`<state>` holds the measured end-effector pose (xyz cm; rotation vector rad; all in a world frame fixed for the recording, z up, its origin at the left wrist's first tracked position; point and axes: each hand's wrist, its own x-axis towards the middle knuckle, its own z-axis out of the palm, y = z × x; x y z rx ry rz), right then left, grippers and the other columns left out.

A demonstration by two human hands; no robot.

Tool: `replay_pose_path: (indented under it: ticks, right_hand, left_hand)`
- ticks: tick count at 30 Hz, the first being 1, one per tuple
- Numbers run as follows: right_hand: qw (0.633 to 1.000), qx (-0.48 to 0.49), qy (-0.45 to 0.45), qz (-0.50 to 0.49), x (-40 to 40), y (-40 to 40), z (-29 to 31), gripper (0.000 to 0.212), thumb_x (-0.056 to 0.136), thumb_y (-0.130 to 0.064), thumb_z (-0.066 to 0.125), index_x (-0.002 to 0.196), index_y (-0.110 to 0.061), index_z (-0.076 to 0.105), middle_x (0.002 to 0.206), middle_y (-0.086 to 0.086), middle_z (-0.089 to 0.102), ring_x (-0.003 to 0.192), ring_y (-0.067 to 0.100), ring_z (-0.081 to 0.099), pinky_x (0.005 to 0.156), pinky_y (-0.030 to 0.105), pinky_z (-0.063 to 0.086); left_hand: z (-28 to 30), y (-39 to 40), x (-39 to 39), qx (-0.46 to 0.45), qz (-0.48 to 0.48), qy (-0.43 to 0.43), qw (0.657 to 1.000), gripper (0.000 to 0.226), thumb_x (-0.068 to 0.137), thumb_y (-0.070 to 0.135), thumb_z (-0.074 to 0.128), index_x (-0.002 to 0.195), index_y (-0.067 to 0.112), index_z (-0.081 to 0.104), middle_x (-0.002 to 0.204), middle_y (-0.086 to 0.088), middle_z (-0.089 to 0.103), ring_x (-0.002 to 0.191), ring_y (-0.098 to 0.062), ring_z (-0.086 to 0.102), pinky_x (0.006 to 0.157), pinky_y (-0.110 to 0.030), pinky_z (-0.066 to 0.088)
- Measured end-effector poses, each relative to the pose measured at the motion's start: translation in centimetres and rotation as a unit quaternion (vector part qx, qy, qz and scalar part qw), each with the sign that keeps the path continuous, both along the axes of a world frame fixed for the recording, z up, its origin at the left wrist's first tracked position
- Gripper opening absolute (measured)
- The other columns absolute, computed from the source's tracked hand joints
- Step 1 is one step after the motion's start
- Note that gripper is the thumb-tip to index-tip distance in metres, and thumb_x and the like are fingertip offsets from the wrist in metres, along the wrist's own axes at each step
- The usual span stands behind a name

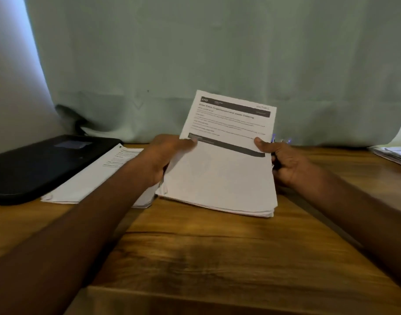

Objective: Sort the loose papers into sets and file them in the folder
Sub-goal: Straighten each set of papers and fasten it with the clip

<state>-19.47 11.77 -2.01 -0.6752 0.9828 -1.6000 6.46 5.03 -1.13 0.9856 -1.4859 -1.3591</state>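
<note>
so that i can read its heading, my left hand (165, 155) and right hand (283, 160) each grip the paper stack (220, 178), tilted up, right of the black folder (35, 164).

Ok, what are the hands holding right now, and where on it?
Both hold the stack of papers: the left hand grips its left edge, the right hand its right edge, thumbs on the top sheet. Its near end rests on the table.

Folder (35, 164) far left on the table (217, 258) — sheets (97, 178) beside it, held stack (220, 178) right of those.
</note>
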Motion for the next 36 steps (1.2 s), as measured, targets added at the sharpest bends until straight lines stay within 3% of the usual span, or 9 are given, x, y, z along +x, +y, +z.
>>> replay_pose_path:
  ticks: [4, 8, 13, 18, 22, 25, 29, 33, 36]
  right_hand:
    - [0.999, 0.012, 0.003, 0.031, 2.1, -0.5, 0.4, 0.032, 0.091, -0.008, 0.071, 0.124, -0.008, 0.069, 0.078, 0.008, 0.076, 0.053, 0.017, 0.069, 0.048, 0.03, 0.058]
    - [0.991, 0.034, 0.094, 0.091, 6.0, -1.9, 0.6, 0.034, 0.095, -0.005, 0.064, 0.129, -0.006, 0.064, 0.064, -0.003, 0.061, 0.042, 0.003, 0.032, 0.038, 0.014, 0.032]
    - [0.98, 0.059, 0.187, 0.037, 12.0, -4.9, 0.8, 0.029, 0.087, -0.004, 0.075, 0.115, -0.004, 0.069, 0.074, 0.004, 0.06, 0.038, 0.004, 0.034, 0.034, 0.018, 0.031]
    - [0.969, 0.06, 0.238, -0.015, 16.3, -8.1, 1.2, 0.031, 0.078, -0.003, 0.083, 0.106, -0.002, 0.069, 0.074, 0.006, 0.062, 0.045, 0.008, 0.041, 0.038, 0.018, 0.038]
    - [0.958, 0.051, 0.282, -0.015, 19.0, -10.0, 1.0, 0.028, 0.078, -0.002, 0.084, 0.098, -0.002, 0.065, 0.073, 0.007, 0.062, 0.047, 0.009, 0.044, 0.038, 0.018, 0.038]
    - [0.937, 0.043, 0.344, -0.036, 20.3, -11.1, 0.0, 0.039, 0.076, -0.007, 0.088, 0.103, -0.004, 0.06, 0.088, 0.008, 0.066, 0.064, 0.015, 0.06, 0.049, 0.026, 0.05]
    - [0.901, 0.025, 0.425, -0.084, 20.7, -12.0, -1.9, 0.05, 0.069, -0.011, 0.092, 0.11, -0.005, 0.065, 0.107, 0.011, 0.071, 0.089, 0.029, 0.071, 0.08, 0.044, 0.063]
    - [0.88, 0.021, 0.462, -0.11, 20.1, -11.8, -2.2, 0.053, 0.071, -0.02, 0.091, 0.116, -0.008, 0.065, 0.113, 0.007, 0.071, 0.096, 0.026, 0.07, 0.086, 0.043, 0.061]
    - [0.874, 0.008, 0.463, -0.15, 19.6, -11.7, -2.5, 0.05, 0.079, -0.033, 0.085, 0.119, -0.011, 0.064, 0.113, 0.004, 0.069, 0.099, 0.025, 0.068, 0.088, 0.042, 0.059]
  left_hand:
    - [-0.3, 1.2, 4.9, -0.014, 0.028, -0.035, 0.999, 0.026, 0.089, 0.018, 0.076, 0.111, 0.004, 0.072, 0.101, -0.013, 0.078, 0.093, -0.031, 0.077, 0.084, -0.044, 0.061]
    - [-0.3, 0.2, 10.6, -0.001, 0.114, -0.018, 0.993, 0.03, 0.084, 0.012, 0.079, 0.112, 0.004, 0.073, 0.102, -0.016, 0.078, 0.085, -0.03, 0.077, 0.067, -0.037, 0.062]
    - [-0.3, -0.4, 15.3, -0.035, 0.205, -0.057, 0.976, 0.034, 0.081, 0.006, 0.082, 0.114, 0.003, 0.073, 0.104, -0.017, 0.076, 0.085, -0.03, 0.075, 0.074, -0.036, 0.063]
    - [0.3, -1.5, 18.2, -0.125, 0.279, -0.207, 0.929, 0.031, 0.079, 0.013, 0.087, 0.106, 0.006, 0.073, 0.104, -0.012, 0.073, 0.097, -0.029, 0.07, 0.093, -0.045, 0.059]
    - [0.2, -2.9, 19.9, -0.162, 0.293, -0.347, 0.876, 0.027, 0.082, 0.015, 0.085, 0.105, 0.009, 0.073, 0.099, -0.005, 0.067, 0.092, -0.02, 0.062, 0.082, -0.036, 0.053]
    - [-0.8, -4.1, 21.0, -0.164, 0.286, -0.4, 0.855, 0.025, 0.083, 0.017, 0.084, 0.105, 0.011, 0.074, 0.106, -0.008, 0.071, 0.093, -0.017, 0.061, 0.076, -0.031, 0.046]
    - [-2.0, -4.8, 21.1, -0.193, 0.279, -0.45, 0.826, 0.023, 0.083, 0.02, 0.084, 0.104, 0.012, 0.077, 0.105, -0.006, 0.074, 0.094, -0.018, 0.063, 0.08, -0.033, 0.049]
    - [-2.1, -4.9, 20.6, -0.166, 0.27, -0.475, 0.821, 0.02, 0.083, 0.028, 0.084, 0.098, 0.015, 0.078, 0.106, -0.006, 0.075, 0.098, -0.025, 0.066, 0.091, -0.046, 0.055]
    - [-1.1, -4.1, 19.3, -0.202, 0.311, -0.488, 0.79, 0.014, 0.087, 0.028, 0.078, 0.098, 0.02, 0.076, 0.107, -0.003, 0.071, 0.111, -0.03, 0.06, 0.106, -0.057, 0.038]
